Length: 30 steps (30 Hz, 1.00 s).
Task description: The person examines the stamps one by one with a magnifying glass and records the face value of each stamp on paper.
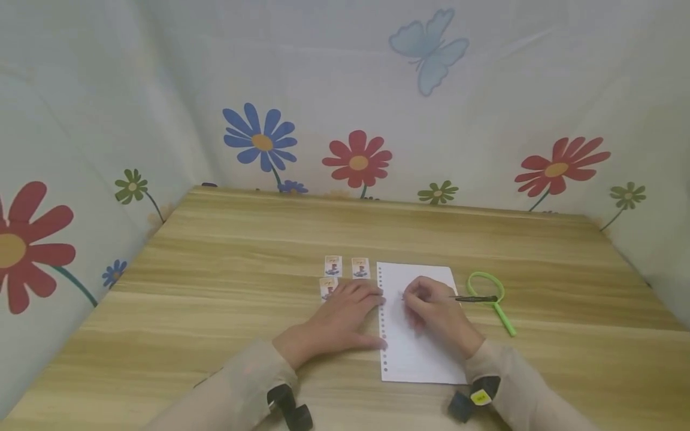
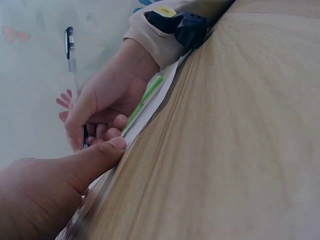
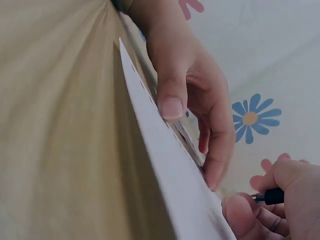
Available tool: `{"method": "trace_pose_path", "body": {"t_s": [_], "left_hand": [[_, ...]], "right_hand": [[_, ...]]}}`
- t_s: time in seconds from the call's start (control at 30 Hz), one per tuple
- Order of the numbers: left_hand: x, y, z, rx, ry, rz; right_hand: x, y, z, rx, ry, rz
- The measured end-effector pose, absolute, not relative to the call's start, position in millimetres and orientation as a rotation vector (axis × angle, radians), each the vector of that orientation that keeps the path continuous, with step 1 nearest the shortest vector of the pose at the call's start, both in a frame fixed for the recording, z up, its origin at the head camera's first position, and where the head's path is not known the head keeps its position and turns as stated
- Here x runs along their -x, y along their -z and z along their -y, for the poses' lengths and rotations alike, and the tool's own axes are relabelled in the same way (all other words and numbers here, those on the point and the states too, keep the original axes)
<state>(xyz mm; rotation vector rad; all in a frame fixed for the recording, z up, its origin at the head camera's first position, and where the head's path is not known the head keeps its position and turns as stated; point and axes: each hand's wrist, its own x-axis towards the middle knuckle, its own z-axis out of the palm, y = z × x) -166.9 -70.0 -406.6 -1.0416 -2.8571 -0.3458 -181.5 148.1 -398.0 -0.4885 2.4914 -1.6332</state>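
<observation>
Gripping slim pen (image 1: 473,299), one of two hands (image 1: 443,312) (image 1: 339,318), hole-punched paper (image 1: 417,365), grained table (image 1: 226,287)

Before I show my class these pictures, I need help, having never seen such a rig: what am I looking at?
There is no robot here, just a person's bare left hand and right hand. The wide picture comes from a camera worn on the head, looking forward and down. The two closer ones come from wrist cameras, one on each arm, watching that hand's work. On the wooden table lie a white sheet with holes along its left edge, three small picture cards and what looks like a green magnifying glass. The right hand holds a pen over the sheet; the left hand rests at the holed edge, holding nothing, and hides part of one card.
</observation>
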Motion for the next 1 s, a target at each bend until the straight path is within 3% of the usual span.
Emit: {"method": "trace_pose_path", "body": {"t_s": [0.5, 1.0], "left_hand": [[167, 405, 68, 1.028, 0.330, 2.900], [166, 403, 69, 1.016, 0.364, 2.921]], "right_hand": [[187, 412, -152, 0.307, 1.615, -2.668], [189, 415, -151, 0.305, 1.431, -2.921]]}}
